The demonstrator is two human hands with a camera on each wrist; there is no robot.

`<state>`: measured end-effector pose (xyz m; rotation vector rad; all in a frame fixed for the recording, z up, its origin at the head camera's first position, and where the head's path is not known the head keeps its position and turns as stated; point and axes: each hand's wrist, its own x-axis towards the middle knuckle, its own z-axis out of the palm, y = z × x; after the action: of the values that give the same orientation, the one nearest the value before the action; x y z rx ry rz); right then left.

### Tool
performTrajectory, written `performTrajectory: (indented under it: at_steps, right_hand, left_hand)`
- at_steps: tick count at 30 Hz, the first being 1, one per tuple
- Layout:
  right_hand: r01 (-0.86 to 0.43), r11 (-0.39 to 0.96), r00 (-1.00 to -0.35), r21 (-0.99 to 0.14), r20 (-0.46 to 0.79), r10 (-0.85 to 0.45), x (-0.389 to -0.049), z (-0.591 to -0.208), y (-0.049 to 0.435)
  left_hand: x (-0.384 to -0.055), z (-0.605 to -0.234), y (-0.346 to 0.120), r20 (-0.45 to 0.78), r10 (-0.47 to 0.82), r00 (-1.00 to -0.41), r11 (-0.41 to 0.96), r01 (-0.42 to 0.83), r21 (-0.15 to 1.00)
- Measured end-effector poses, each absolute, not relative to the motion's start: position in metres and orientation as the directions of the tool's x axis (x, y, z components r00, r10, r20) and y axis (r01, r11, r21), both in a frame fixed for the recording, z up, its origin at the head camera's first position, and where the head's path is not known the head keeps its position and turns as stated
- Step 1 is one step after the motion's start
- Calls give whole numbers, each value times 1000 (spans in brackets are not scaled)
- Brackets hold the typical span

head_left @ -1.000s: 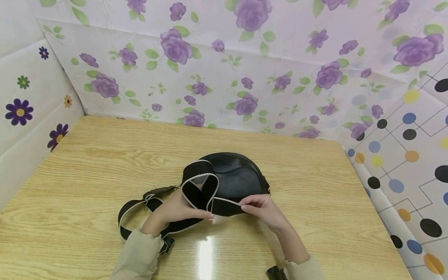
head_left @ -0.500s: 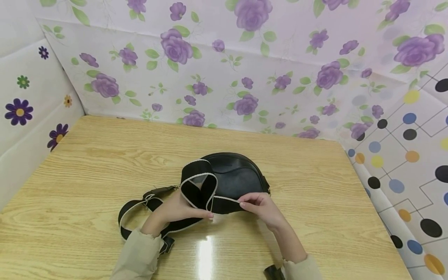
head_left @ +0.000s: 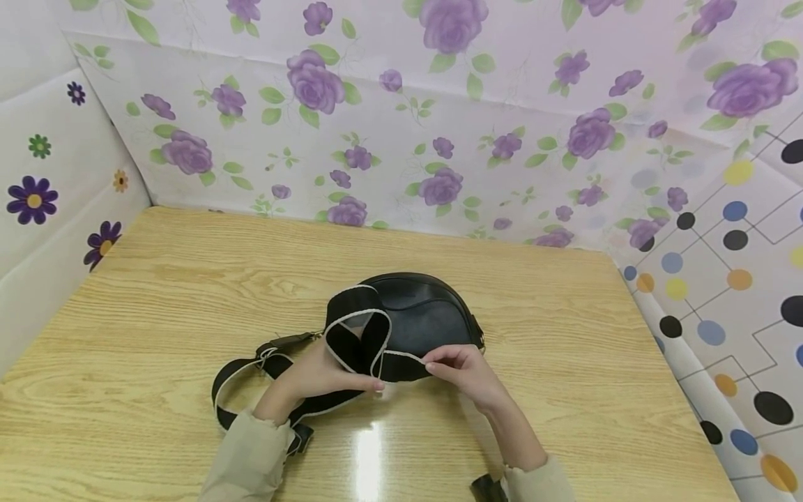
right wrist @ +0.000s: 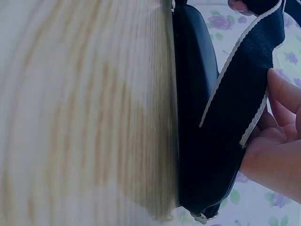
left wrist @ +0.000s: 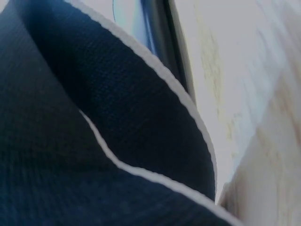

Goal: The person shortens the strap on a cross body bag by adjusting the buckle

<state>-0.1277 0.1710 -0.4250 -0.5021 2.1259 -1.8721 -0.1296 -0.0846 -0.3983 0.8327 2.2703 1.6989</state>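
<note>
A black half-moon bag (head_left: 426,317) lies on the wooden table, its wide black strap with white edging (head_left: 403,367) drawn out in front of it. My left hand (head_left: 318,369) holds a looped part of the strap, thumb along the front and the other fingers hidden behind the loop. At the bag's lower right, my right hand (head_left: 469,373) pinches the strap's upper white edge between thumb and fingers. In the right wrist view the strap (right wrist: 247,75) runs up from that hand. Close folds of the strap (left wrist: 141,108) fill most of the left wrist view.
More strap (head_left: 227,390) curls on the table (head_left: 157,307) left of my left hand, with a black buckle-like end (head_left: 301,439) by the left sleeve. Another black piece (head_left: 488,488) lies by the right sleeve. Flower-patterned sheets (head_left: 389,139) stand behind the table.
My right hand has shifted slightly left along the strap, and the black piece by the right sleeve has moved a little left. The left hand and bag stay nearly still.
</note>
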Motion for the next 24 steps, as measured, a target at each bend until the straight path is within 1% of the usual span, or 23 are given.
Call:
performTrajectory:
  at_steps: [5, 11, 16, 21, 24]
  right_hand:
    - [-88, 111, -889, -990, 28, -456, -127, -424, 168]
    - [-55, 136, -868, -989, -20, -497, -126, -424, 166]
    - [-20, 127, -838, -992, -53, -543, -127, -422, 164]
    - [-28, 117, -822, -993, -44, -568, -128, -418, 159]
    - [-11, 86, -820, -996, -40, -571, -127, -417, 154]
  left_hand:
    - [-130, -399, -84, 185, 542, -820, 187, 331, 925]
    - [-132, -401, -83, 192, 546, -816, 160, 326, 932]
    - [-132, -399, -83, 202, 558, -805, 155, 340, 927]
    - [-131, -397, -83, 202, 561, -803, 179, 355, 917]
    - [-130, -397, -81, 194, 561, -805, 190, 353, 916]
